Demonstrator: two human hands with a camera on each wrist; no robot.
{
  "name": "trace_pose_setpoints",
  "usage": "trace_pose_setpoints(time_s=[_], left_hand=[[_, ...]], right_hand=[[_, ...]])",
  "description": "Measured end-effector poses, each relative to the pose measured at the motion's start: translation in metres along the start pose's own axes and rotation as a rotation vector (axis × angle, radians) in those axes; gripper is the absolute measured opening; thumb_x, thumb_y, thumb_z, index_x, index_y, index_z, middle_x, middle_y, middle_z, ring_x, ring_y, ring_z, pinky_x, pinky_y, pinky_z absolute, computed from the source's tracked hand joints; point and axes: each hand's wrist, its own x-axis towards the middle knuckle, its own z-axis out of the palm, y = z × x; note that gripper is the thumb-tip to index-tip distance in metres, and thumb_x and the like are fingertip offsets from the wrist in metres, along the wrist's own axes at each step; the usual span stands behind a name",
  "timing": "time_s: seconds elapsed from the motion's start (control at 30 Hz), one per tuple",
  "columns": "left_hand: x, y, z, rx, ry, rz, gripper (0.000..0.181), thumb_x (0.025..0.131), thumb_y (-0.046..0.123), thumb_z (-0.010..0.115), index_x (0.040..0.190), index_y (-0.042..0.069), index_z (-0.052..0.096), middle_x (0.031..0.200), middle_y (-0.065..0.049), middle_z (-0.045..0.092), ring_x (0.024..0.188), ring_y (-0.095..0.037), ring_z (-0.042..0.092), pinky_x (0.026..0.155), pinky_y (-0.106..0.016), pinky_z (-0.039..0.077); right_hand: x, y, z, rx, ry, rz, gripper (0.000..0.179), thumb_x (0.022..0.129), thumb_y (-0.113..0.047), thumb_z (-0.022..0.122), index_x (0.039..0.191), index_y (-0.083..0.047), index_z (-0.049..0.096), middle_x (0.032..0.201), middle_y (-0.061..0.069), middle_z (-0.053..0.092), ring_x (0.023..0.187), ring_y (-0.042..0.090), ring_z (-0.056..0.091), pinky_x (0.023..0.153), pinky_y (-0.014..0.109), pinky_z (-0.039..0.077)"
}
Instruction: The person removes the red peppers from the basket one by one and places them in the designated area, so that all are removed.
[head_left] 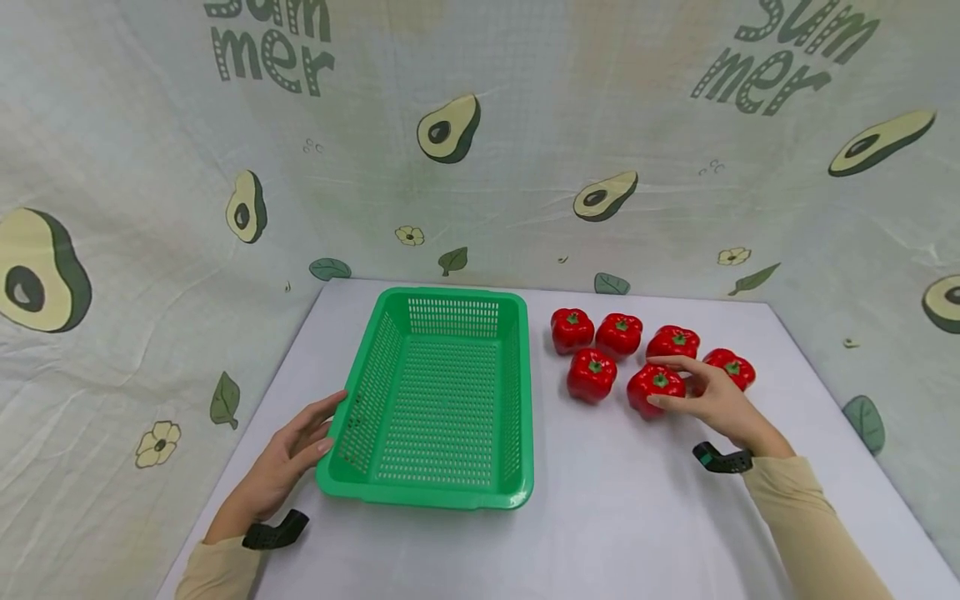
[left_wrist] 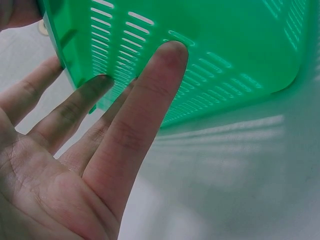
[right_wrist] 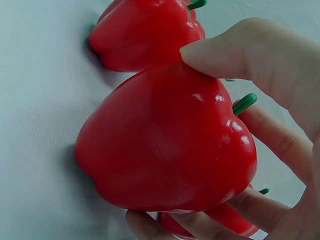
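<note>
My right hand (head_left: 708, 400) grips a red bell pepper (head_left: 654, 390) with a green stem, thumb on one side and fingers round the other. In the right wrist view that bell pepper (right_wrist: 165, 145) fills the middle, close over the table, with the thumb pressed on its upper side. My left hand (head_left: 288, 454) is at the left side of a green plastic basket (head_left: 521, 400), its fingers fairly straight. The left wrist view shows its fingertips right at the basket's slotted wall (left_wrist: 235, 45). Inside, the basket holds nothing.
Several more red bell peppers (head_left: 592, 375) stand on the white table (head_left: 600, 517) right of the basket. One bell pepper (head_left: 731, 367) is partly behind the right hand. A cloth printed with avocados (head_left: 450, 129) hangs behind and along the sides.
</note>
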Motion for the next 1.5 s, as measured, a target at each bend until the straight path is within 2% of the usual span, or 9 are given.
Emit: trace_pose_setpoints(time_s=[0.33,0.57,0.83,0.97,1.1,1.33,1.5], left_hand=[[0.002,-0.003,0.001,0.01,-0.004,-0.008,0.06,0.105,0.004,0.046,0.159,0.018,0.025,0.161,-0.01,0.026,0.139,-0.01,0.04,0.101,-0.023,0.043],[0.001,-0.005,-0.001,0.009,0.007,-0.003,0.059,0.104,0.003,0.046,0.158,0.018,0.026,0.161,-0.01,0.027,0.139,-0.011,0.04,0.101,-0.023,0.042],[0.002,-0.005,0.001,0.0,-0.01,0.0,0.059,0.105,0.004,0.045,0.159,0.018,0.025,0.162,-0.01,0.024,0.139,-0.009,0.039,0.102,-0.023,0.042],[0.003,-0.005,0.002,-0.004,-0.016,-0.002,0.059,0.105,0.004,0.045,0.159,0.017,0.025,0.162,-0.011,0.024,0.139,-0.01,0.039,0.102,-0.023,0.042],[0.003,-0.004,0.004,-0.006,-0.014,-0.013,0.059,0.105,0.004,0.046,0.159,0.018,0.026,0.161,-0.011,0.025,0.139,-0.011,0.04,0.101,-0.024,0.043],[0.002,-0.003,0.0,0.057,-0.014,-0.015,0.06,0.104,0.005,0.048,0.158,0.02,0.027,0.161,-0.008,0.026,0.139,-0.012,0.04,0.101,-0.022,0.042],[0.002,0.005,-0.005,0.132,-0.017,-0.016,0.061,0.104,0.007,0.05,0.158,0.023,0.027,0.161,-0.004,0.027,0.138,-0.012,0.04,0.1,-0.022,0.041]], right_hand=[[-0.003,0.002,-0.002,-0.011,0.001,0.002,0.072,0.086,-0.036,0.079,0.148,-0.021,0.047,0.136,0.015,0.047,0.111,0.035,0.044,0.072,0.043,0.057],[-0.003,0.002,-0.003,-0.021,-0.004,-0.002,0.073,0.086,-0.036,0.079,0.149,-0.021,0.046,0.143,0.017,0.043,0.119,0.037,0.043,0.074,0.036,0.056],[-0.006,0.002,-0.006,-0.048,-0.001,-0.015,0.072,0.087,-0.037,0.077,0.15,-0.02,0.045,0.148,0.019,0.04,0.129,0.044,0.037,0.083,0.046,0.055],[-0.006,0.004,-0.007,-0.039,-0.002,-0.022,0.072,0.087,-0.036,0.078,0.15,-0.02,0.046,0.148,0.018,0.04,0.13,0.043,0.036,0.082,0.041,0.055],[-0.006,0.005,-0.008,-0.043,0.001,-0.03,0.073,0.086,-0.034,0.079,0.149,-0.018,0.046,0.148,0.018,0.041,0.131,0.044,0.036,0.081,0.042,0.056],[-0.008,-0.002,-0.011,-0.1,0.015,-0.049,0.071,0.087,-0.036,0.078,0.148,-0.02,0.048,0.143,0.017,0.047,0.12,0.04,0.049,0.076,0.032,0.056],[-0.013,-0.015,-0.018,-0.175,0.03,-0.064,0.071,0.086,-0.042,0.078,0.147,-0.018,0.05,0.135,0.015,0.052,0.116,0.039,0.052,0.077,0.03,0.055]])
